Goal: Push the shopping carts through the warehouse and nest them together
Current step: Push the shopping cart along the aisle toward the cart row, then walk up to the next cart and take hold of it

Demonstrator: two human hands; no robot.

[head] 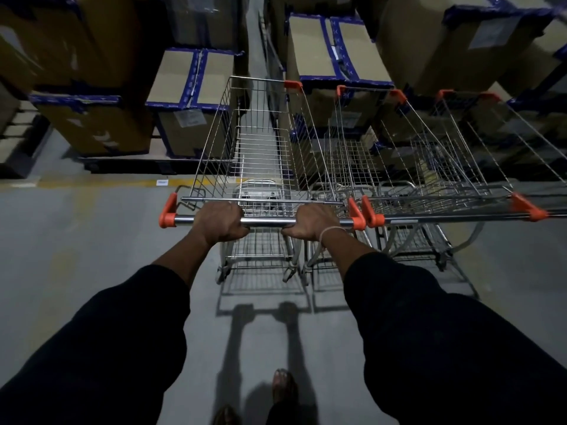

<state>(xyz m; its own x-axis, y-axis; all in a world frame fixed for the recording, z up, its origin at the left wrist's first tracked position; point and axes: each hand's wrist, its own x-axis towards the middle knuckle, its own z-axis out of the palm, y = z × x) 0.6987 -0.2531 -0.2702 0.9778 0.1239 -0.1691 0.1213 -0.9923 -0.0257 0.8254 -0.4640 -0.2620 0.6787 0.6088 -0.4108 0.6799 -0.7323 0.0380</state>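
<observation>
Task looks approx. halfway: the cart point(260, 154) being pushed stands side by side w/ a row of parked carts point(429, 167) on its right, not nested into them yet. Its handle bar point(267, 221) almost touches the neighbour's orange end cap. Left hand point(219, 220) and right hand point(316, 220) both wrap the bar, fingers curled fully round it, knuckles up. Boxes point(190, 96) stand ahead, so lining up behind another cart is still left, I think.

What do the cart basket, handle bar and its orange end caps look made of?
Cart basket: thin bright steel wire, welded grid. Handle bar: polished metal tube, sharp glints. Orange end caps: probably moulded plastic, matte, uniform colour.
</observation>
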